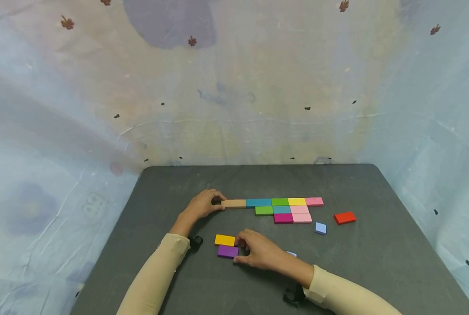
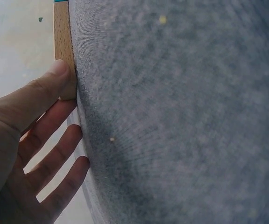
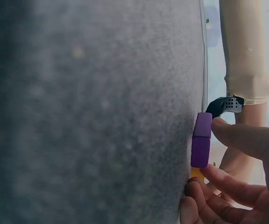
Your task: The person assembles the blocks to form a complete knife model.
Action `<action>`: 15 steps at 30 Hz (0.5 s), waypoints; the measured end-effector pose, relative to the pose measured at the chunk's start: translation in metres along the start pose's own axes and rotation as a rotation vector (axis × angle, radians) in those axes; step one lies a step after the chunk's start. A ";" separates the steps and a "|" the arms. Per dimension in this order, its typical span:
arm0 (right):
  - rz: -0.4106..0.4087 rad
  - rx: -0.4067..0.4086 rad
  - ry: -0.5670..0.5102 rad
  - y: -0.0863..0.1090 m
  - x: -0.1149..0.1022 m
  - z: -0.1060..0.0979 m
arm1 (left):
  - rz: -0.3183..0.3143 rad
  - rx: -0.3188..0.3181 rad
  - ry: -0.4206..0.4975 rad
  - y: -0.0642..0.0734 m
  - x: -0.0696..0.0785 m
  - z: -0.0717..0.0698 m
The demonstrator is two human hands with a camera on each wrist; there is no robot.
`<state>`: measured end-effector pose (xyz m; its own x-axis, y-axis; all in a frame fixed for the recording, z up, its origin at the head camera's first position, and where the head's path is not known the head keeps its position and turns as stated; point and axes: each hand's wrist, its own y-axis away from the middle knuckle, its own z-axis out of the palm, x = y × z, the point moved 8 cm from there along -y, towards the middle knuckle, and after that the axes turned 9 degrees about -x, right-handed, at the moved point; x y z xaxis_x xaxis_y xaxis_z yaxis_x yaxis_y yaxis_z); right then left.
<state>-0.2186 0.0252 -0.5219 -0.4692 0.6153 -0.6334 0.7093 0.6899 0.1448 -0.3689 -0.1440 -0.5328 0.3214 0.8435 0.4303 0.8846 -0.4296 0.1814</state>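
Note:
My left hand [image 1: 204,203] pinches the left end of a plain wooden block [image 1: 234,204] between thumb and index finger; its other fingers [image 2: 70,135] are spread. That block closes the left end of a row with a blue block [image 1: 259,202], a green one [image 1: 279,201], a yellow one [image 1: 296,201] and a pink one [image 1: 314,201]. Nearer the front, my right hand [image 1: 260,251] curves loosely beside a purple block [image 1: 228,251] and an orange-yellow block [image 1: 224,239]. Its thumb [image 3: 235,135] is right at the purple block, the index fingertip close to both blocks.
Two shorter rows of green, blue, magenta and light pink blocks [image 1: 301,218] lie before the long row. To the right are a red block [image 1: 344,217] and a light blue one [image 1: 320,228]; another light blue piece [image 1: 292,253] is partly hidden behind my right wrist. The table [image 1: 171,183] is dark grey.

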 end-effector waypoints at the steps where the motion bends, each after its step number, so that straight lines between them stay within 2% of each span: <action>1: 0.004 -0.002 0.004 -0.001 0.000 0.000 | 0.000 -0.001 0.001 0.000 0.000 0.000; 15: 0.039 -0.008 0.044 -0.008 0.000 0.004 | -0.005 -0.002 -0.002 -0.001 0.001 0.000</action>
<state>-0.2222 0.0179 -0.5264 -0.4640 0.6581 -0.5929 0.7233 0.6679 0.1753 -0.3700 -0.1428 -0.5327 0.3179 0.8460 0.4280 0.8856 -0.4262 0.1848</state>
